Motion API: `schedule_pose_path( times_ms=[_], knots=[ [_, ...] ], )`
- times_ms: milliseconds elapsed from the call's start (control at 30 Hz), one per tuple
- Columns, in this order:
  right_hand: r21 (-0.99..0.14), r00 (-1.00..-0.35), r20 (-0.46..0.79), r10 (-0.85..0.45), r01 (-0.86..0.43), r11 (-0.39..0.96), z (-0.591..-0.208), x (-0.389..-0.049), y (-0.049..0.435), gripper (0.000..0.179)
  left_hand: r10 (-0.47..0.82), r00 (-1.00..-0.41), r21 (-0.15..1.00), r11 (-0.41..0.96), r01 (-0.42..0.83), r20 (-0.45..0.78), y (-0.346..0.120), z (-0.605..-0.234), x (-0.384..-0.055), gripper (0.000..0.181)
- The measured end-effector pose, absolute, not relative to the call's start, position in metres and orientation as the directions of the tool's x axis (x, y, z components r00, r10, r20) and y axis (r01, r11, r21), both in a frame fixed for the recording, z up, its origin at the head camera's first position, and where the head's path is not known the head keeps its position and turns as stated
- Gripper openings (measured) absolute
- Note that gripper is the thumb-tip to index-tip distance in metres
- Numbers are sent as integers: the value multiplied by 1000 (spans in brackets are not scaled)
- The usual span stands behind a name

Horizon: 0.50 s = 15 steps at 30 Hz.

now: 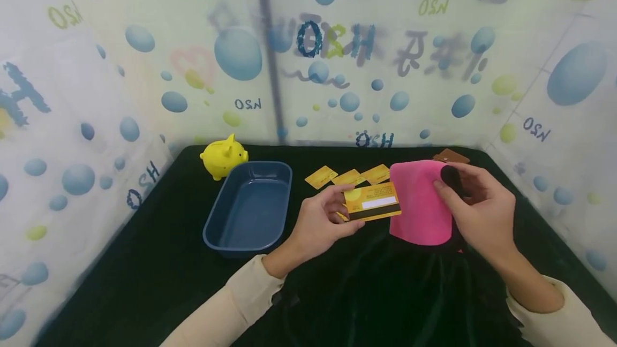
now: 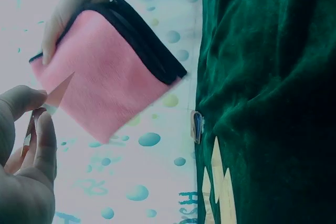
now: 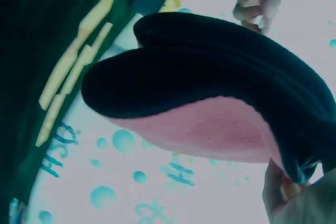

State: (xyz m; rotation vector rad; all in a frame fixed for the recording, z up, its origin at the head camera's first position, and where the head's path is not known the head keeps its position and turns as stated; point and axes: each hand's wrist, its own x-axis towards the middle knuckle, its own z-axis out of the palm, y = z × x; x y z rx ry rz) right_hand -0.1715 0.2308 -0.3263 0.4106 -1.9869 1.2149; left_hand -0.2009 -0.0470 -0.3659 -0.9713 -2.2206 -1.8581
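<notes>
The left hand (image 1: 315,224) pinches a yellow card (image 1: 372,202) between thumb and fingers, above the bench (image 1: 366,293). The card's long axis runs from this hand toward the pink pouch (image 1: 419,202), just on its right (whether they touch, I cannot tell). The right hand (image 1: 487,208), fingers bent, grips the pouch beside its black rim (image 3: 168,77).

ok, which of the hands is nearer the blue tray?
Left. The left hand, pinching a yellow card, is right of the blue tray; the right hand, gripping the pink pouch, is well farther right.
</notes>
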Motion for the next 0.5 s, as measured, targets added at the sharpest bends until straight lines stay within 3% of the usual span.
schedule_pose_path(
  times_ms=[133, 267, 500],
  knots=[
    [-590, -602, 785, 142, -659, 466, -319, -165, 229, 43, 385, -791, 839, 70, 540, 476, -50, -364, -203, 62],
    [-578, -587, 799, 135, -684, 446, -314, -161, 222, 41, 374, -784, 822, 90, 562, 495, -53, -362, -204, 62],
    [-485, -555, 831, -30, -751, 447, -314, -158, 205, 36, 386, -754, 793, 84, 603, 532, -51, -360, -204, 63]
  ],
)
